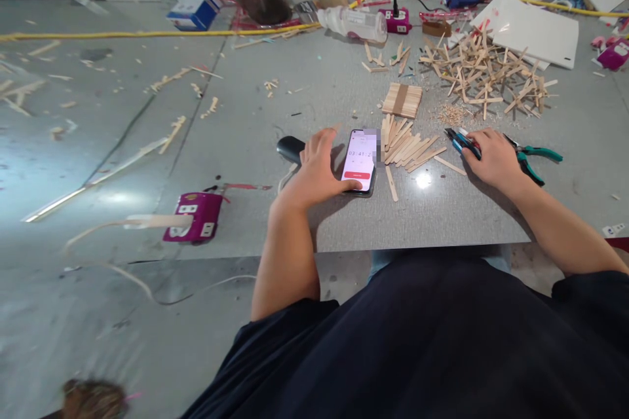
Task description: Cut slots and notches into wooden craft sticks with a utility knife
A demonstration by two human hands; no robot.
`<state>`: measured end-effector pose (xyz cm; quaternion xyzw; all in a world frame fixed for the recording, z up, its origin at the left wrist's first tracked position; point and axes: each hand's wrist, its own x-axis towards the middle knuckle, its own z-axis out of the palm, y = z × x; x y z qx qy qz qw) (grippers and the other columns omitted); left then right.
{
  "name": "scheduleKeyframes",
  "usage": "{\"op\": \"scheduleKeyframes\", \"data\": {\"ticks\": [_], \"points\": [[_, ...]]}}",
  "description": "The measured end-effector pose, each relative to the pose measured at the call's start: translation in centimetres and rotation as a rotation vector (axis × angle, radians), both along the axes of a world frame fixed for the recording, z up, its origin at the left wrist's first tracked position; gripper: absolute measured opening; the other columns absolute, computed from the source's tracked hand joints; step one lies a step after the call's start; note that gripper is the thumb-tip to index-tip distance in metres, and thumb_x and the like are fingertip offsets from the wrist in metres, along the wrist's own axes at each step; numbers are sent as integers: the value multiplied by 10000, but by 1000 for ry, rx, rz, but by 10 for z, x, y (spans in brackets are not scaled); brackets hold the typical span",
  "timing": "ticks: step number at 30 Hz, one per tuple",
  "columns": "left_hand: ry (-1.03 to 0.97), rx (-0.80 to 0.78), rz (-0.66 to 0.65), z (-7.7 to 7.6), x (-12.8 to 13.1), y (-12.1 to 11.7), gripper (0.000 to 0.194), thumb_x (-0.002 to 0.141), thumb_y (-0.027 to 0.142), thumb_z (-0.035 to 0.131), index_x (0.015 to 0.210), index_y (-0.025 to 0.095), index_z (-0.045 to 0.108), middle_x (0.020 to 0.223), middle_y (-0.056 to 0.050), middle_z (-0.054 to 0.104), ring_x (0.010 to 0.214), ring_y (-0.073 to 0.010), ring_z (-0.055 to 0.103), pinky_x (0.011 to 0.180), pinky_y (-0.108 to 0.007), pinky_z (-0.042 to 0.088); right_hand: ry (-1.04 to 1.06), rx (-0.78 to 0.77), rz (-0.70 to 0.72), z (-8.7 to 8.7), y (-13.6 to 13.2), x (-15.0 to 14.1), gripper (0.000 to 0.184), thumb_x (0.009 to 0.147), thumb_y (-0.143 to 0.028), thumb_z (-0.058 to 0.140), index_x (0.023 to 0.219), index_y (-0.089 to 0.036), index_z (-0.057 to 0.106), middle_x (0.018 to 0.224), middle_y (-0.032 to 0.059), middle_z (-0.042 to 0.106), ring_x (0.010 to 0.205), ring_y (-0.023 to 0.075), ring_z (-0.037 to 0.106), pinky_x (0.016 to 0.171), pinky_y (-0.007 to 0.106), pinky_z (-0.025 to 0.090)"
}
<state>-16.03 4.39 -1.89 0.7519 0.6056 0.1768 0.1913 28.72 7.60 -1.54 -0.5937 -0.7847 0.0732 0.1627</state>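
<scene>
My left hand (319, 167) is over the table, fingers spread, its thumb touching the lower part of a phone (358, 160) that lies face up with a timer on its screen. Behind that hand sits a black rounded device (289, 149) with a white cable. On the right, my right hand (493, 158) is closed over a blue and black utility knife (458, 140), palm down on the table. Green-handled pliers (540, 153) lie partly beneath it. Loose craft sticks (405, 144) are fanned out between the hands, below a banded bundle of sticks (401, 100).
A heap of craft sticks (484, 75) lies at the back right, near a white foam board (535, 29). A plastic bottle (356, 24) rests on its side at the back. A purple power strip (196, 217) stands at the left front edge, and a yellow cable (147, 34) crosses the back.
</scene>
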Motion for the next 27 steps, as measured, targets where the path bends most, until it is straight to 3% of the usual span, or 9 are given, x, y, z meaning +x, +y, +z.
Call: {"op": "scheduleKeyframes", "data": {"ticks": [5,11,15,17,20,23,27], "points": [[38,37,0,-3,4,1,1369,668,453,1091,1748,257,273,1747,-210,379,1613,-547,351,1299,-803,291,-7,-9,11,2,-1,-1,376,1044,-408,617,1340,-216,746,1339,182,756,1261,422,676,1075,587,556],[40,98,-97,-3,21,0,1469,612,535,1109,1780,232,270,1767,-243,362,1628,-556,349,1325,-774,255,-15,-19,7,3,-2,-3,391,1051,-424,609,1340,-201,750,1330,194,753,1264,425,673,1076,582,553],[2,128,-97,-2,14,1,1443,628,613,1084,1774,197,311,1762,-260,382,1641,-563,342,1324,-776,282,-24,-22,2,3,-2,-3,400,1057,-431,604,1354,-202,743,1348,187,750,1269,422,669,1079,577,551],[-7,141,-62,-2,6,2,1321,695,603,1051,1758,239,356,1768,-238,389,1641,-545,365,1313,-767,317,-31,-22,1,3,-2,-3,410,1060,-426,600,1363,-188,739,1355,192,747,1278,423,666,1093,576,547],[-29,206,9,-3,-6,5,960,833,524,972,1654,316,518,1717,-179,489,1590,-470,484,1307,-699,383,-42,-21,5,6,-1,-3,409,1062,-409,594,1368,-177,735,1352,196,748,1285,418,663,1124,576,535],[-40,282,66,-4,-12,8,650,964,476,849,1531,260,614,1607,-160,602,1526,-398,566,1306,-647,420,-53,-27,9,8,-2,-4,400,1061,-408,592,1348,-175,745,1334,199,751,1279,425,665,1128,583,532],[-32,340,113,2,-5,6,485,1036,491,744,1441,238,656,1565,-144,638,1474,-339,610,1262,-578,499,-57,-53,1,7,-5,-7,410,1053,-439,603,1363,-210,741,1319,190,757,1189,420,704,1007,570,579]]}}
